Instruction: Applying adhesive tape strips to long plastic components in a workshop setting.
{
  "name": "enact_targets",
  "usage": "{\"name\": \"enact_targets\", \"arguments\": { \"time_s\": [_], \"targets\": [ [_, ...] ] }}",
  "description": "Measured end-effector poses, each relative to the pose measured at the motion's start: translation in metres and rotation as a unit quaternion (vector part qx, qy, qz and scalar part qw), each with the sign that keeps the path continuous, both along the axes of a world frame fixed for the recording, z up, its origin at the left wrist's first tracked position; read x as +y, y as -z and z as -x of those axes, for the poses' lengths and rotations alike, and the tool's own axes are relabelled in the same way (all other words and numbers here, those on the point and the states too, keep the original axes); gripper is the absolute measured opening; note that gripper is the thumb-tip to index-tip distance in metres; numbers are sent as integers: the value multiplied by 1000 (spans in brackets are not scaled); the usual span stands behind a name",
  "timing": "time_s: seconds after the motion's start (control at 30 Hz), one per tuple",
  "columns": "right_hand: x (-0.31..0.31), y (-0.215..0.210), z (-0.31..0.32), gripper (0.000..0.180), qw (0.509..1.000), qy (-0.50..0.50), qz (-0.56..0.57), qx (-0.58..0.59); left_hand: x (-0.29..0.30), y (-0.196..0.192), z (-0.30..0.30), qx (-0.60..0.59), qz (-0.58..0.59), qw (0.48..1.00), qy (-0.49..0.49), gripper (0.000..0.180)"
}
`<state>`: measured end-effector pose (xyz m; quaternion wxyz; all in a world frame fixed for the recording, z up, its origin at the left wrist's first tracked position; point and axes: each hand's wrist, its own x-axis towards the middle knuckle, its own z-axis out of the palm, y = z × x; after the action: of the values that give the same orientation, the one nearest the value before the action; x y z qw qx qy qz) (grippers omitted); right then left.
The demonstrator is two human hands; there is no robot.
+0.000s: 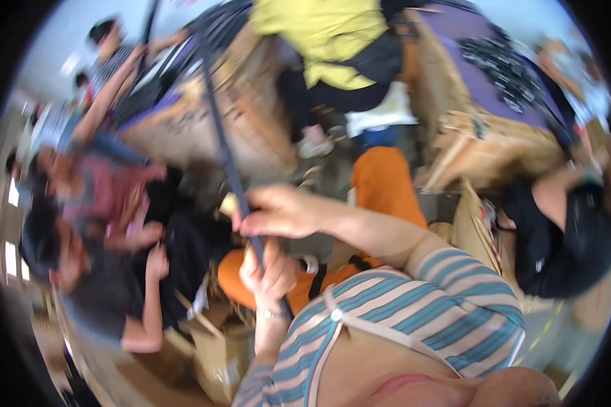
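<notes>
The left hand (pixel 269 273) and right hand (pixel 282 211) grasp a long, narrow dark strip (pixel 220 136); open floor (pixel 329 178) shows beside the rough wooden table (pixel 254 129).

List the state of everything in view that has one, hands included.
Left hand: closed around the dark strip
Right hand: fingers closed on the strip, above the left
Dark strip: extended, nearly straight, slanting
Pale piece: at the right fingertips; blurred, kind unclear
Cardboard box: upright, looks open
Black-and-white bundle: heaped loosely on the purple-topped table
</notes>
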<state>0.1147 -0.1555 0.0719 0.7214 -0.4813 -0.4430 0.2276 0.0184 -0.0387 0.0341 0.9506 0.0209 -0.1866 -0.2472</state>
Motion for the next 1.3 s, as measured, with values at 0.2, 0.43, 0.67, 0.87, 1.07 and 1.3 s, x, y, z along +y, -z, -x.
{"name": "enact_targets", "arguments": {
  "time_s": [0.2,0.43,0.67,0.87,1.07,1.3],
  "targets": [
    [-23,18,-9,28,997,53,19,-49,-10,15,-12,-32,-112,993,-16,33],
    [-27,14,-18,28,998,24,55,-17,4,22,20,-71,-417,886,-188,41],
    [-21,40,-2,27,996,65,-66,-7,-19,32,16,-80,-607,703,-362,5],
    [-20,31,-4,25,994,95,-38,-37,-8,50,18,-131,-613,686,-369,26],
    [-39,33,-3,33,999,43,2,-24,-19,51,34,-90,-590,705,-384,36],
    [-34,90,10,29,987,13,144,-76,-9,44,15,-116,-617,575,-525,31]
  ]
}}
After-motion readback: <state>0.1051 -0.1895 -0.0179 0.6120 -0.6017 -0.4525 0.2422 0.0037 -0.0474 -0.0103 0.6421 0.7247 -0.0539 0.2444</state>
